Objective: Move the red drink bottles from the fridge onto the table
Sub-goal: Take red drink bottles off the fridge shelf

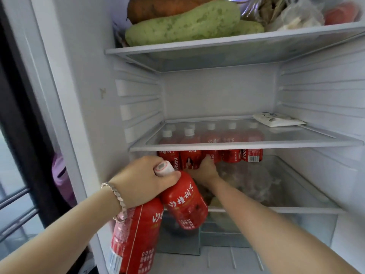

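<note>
Gripping a pair of red juice bottles [183, 204] by their necks, my left hand [142, 180] hangs them at the front of the open fridge [217, 91] in the head view, one white cap poking out between my fingers. My right hand [205, 169] reaches under the glass shelf [296, 143] and touches the row of bottles [231, 156] standing at the back; whether its fingers have closed round one, I cannot tell. They look full, so I judge them heavy, stiff-walled and likely slick from the cold. The narrow neck below the cap seems the safest hold. Each wears a red wrap with white characters, "JUICE" lettering and a white cap.
</note>
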`<state>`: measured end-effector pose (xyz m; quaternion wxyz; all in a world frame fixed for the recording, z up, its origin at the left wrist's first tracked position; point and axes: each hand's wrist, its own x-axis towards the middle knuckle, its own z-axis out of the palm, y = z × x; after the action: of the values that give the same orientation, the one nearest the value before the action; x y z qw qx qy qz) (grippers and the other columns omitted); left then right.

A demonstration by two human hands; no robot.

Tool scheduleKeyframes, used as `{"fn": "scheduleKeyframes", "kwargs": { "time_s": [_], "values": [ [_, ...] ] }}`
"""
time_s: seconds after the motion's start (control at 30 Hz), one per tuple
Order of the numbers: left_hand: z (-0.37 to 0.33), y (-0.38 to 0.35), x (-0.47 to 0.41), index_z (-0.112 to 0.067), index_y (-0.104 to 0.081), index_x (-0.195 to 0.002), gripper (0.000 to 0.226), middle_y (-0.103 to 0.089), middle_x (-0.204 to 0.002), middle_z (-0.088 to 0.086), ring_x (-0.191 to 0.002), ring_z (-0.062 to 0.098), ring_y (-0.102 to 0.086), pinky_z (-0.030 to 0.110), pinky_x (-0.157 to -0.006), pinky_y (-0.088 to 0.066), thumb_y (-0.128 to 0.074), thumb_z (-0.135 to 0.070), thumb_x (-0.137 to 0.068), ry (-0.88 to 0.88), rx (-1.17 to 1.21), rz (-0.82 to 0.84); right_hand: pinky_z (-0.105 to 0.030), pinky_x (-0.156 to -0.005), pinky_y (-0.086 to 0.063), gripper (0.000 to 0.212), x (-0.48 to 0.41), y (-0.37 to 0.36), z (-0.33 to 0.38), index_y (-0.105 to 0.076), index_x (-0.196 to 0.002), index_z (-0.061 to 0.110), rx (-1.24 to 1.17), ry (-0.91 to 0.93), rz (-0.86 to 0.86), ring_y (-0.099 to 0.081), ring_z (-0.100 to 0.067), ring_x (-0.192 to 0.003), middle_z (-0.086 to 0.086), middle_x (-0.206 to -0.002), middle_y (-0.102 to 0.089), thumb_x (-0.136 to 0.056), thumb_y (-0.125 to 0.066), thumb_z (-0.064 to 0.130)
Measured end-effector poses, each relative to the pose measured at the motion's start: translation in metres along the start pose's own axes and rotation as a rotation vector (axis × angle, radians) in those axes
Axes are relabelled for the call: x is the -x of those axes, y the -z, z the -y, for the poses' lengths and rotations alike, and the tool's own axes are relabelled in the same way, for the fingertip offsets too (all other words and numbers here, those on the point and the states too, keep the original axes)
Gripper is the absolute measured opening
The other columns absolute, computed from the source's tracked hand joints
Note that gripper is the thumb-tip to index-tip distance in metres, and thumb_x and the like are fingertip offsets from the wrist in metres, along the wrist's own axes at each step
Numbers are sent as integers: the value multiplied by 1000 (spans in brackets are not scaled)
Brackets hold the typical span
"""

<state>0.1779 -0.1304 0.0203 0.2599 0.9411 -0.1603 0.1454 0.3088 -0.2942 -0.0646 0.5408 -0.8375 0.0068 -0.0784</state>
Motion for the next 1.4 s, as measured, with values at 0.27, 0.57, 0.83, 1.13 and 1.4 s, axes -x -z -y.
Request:
{"fn": "scheduleKeyframes", "kwargs": {
  "time_s": [0.27,0.57,0.83,1.13,1.4],
  "values": [
    [5,0,11,-26,-53,-65,43,-61,-63,-12,-60,2,-58,15,-52,-36,-45,-68,-62,14,-44,-49,-43,-99,-44,80,-15,-15,9,-38,-121,11,73,-38,-143,-53,-28,-118,-10,-126,-55,-61,-85,33],
    [2,-2,10,-23,-55,-67,51,-63,-65,-9,-61,6,-60,20,-55,-43,-43,-72,-60,-63,-118,-67,-35,-83,-49,83,88,52,-8,-35,-108,25,159,-27,-151,-58,-18,-95,6,-102,-56,-46,-87,41],
    [-7,-10,6,-27,-56,-72,51,-65,-71,-11,-66,5,-61,25,-64,-53,-41,-74,-61,-84,-106,-16,-33,-82,-49,83,114,75,-6,-31,-108,27,220,-54,-141,-57,-16,-93,9,-97,-54,-48,-87,39],
    [-11,-12,5,-25,-54,-69,52,-64,-68,-9,-65,5,-61,25,-65,-52,-40,-74,-59,-96,-96,-15,-3,-64,-40,41,93,72,13,-53,-101,41,-80,262,-258,-58,14,-80,26,-90,-62,-67,-77,43],
    [-11,-13,9,-26,-55,-72,53,-65,-71,-9,-68,7,-62,30,-70,-54,-40,-74,-59,-98,-90,-7,-12,-64,-42,27,79,64,10,-62,-87,32,-209,205,-375,-61,6,-75,16,-82,-67,-65,-77,36]
  ]
}}
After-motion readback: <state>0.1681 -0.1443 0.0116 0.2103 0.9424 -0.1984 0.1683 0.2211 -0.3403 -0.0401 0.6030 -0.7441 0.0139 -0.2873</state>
